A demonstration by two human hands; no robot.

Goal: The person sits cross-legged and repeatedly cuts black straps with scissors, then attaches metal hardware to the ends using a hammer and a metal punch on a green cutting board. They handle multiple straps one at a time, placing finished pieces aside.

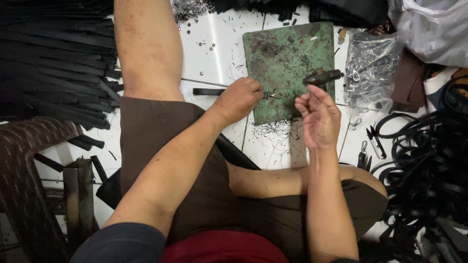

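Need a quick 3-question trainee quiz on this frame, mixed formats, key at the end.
1. True or false: the left hand pinches a black strap with a metal swivel clasp at its end.
2. Which lies on the green metal plate just above the right hand? A) scissors B) a dark hammer C) a screwdriver
3. Fill in: the clear bag of metal clasps sits to the ____ of the green plate.

Key: 1 true; 2 B; 3 right
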